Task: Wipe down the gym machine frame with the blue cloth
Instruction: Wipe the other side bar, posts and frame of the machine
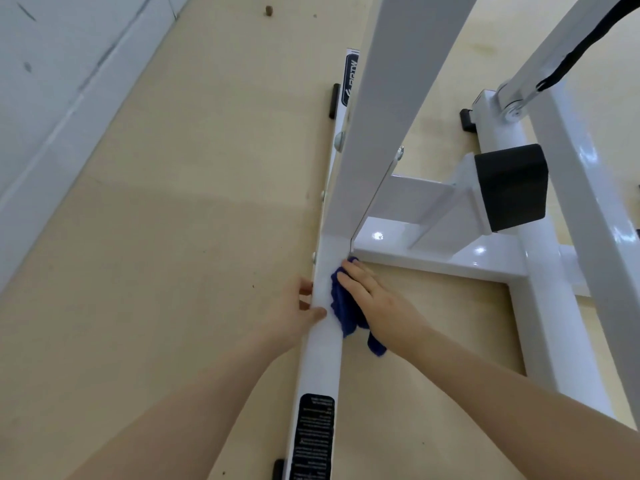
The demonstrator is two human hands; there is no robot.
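The white gym machine frame [320, 355] has a long base rail lying on the floor, with an upright post rising from it near the centre. A crumpled blue cloth [343, 306] lies against the rail's right side, just below the joint with the cross bar. My right hand [377, 299] presses the cloth onto the rail with straight fingers. My left hand [294, 310] grips the rail's left edge, thumb on top and fingers curled round the side.
A white cross bar [440, 258] runs right from the joint to a second rail [554, 306]. A black pad [512, 185] sits above it. A black strap [581, 50] hangs at top right. Beige floor [173, 237] and a pale wall [52, 81] lie left.
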